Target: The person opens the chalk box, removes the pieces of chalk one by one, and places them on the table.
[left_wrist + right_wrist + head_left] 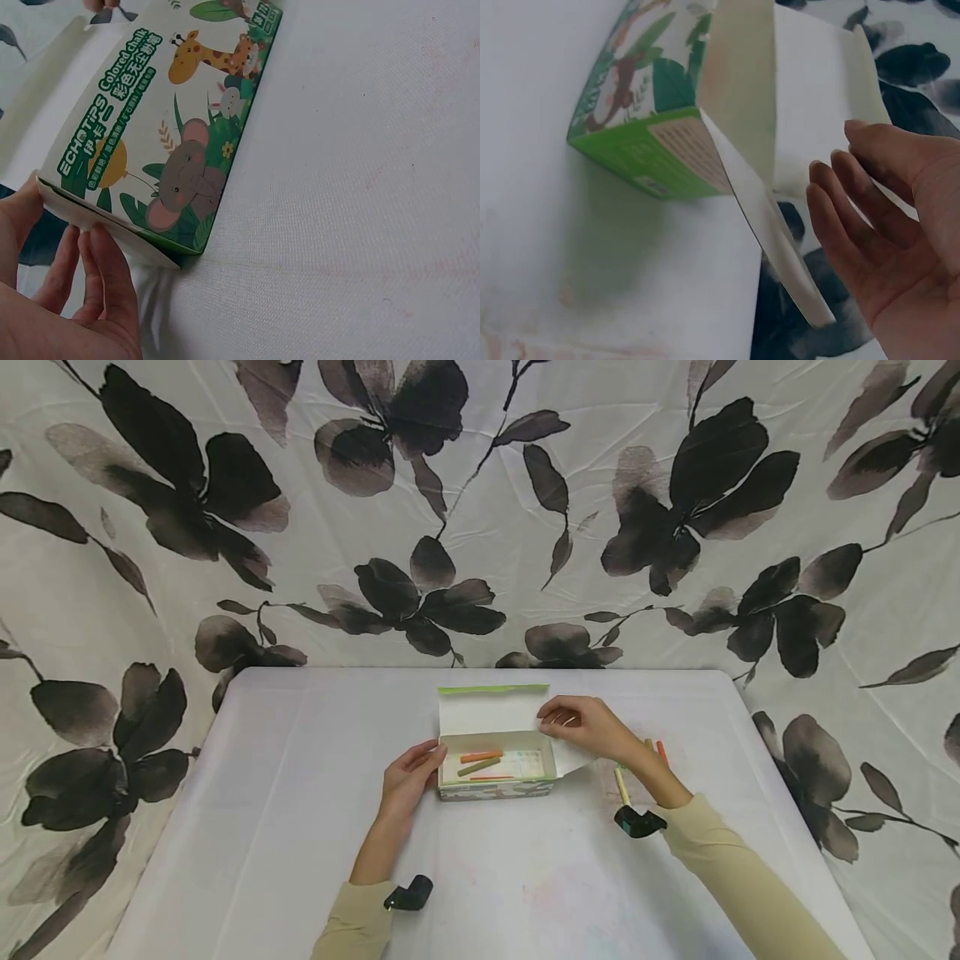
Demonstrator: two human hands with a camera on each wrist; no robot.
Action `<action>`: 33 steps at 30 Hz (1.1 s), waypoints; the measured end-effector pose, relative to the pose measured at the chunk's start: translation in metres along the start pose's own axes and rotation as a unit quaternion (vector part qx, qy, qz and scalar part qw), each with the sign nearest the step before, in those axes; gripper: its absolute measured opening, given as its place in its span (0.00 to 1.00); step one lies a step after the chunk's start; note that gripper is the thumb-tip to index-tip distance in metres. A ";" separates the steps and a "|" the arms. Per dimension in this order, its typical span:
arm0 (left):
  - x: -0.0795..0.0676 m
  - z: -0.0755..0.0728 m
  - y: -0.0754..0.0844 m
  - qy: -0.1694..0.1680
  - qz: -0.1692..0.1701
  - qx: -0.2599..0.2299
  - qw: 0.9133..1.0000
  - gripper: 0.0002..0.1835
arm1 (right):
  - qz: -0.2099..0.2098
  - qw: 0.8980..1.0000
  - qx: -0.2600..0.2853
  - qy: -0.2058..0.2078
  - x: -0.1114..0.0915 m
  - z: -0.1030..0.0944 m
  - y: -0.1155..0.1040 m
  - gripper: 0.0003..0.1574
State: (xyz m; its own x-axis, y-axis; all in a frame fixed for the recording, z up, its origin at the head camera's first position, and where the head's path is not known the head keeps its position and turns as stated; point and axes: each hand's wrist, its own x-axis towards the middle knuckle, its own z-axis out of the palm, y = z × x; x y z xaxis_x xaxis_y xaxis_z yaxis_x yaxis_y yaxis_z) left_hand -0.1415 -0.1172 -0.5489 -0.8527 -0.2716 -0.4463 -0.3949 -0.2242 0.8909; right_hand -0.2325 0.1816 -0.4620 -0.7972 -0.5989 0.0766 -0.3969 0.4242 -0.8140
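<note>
A cardboard box of colored chalk (495,790) stands on the table with its lid (491,714) raised at the back. Inside lie an orange chalk stick (482,757) and an olive one (478,767). My left hand (408,777) grips the box's left end; in the left wrist view its thumb is at the top corner and its fingers are against the end flap (124,247). By the lid's right edge is my right hand (588,727), fingers loosely bent with nothing between them. The right end flap (769,225) sticks outward beneath it.
Under and beside the right forearm, a yellow chalk stick (622,787) and an orange-red one (662,752) lie on the white-covered table (300,827). A floral cloth (480,510) hangs behind the table's far edge. Each wrist bears a black camera (640,822).
</note>
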 end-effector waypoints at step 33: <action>-0.013 -0.002 -0.008 0.006 0.015 -0.007 1.000 0.25 | -0.006 0.959 -0.111 -0.259 0.023 0.085 -0.003 0.06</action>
State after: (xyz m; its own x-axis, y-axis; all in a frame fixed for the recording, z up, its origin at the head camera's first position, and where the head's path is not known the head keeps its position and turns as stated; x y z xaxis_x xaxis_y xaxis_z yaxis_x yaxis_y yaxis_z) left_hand -0.1260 -0.1140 -0.5506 -0.8601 -0.2902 -0.4196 -0.3633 -0.2290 0.9031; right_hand -0.2108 0.1092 -0.5071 -0.4810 -0.8377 -0.2585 -0.5382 0.5150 -0.6672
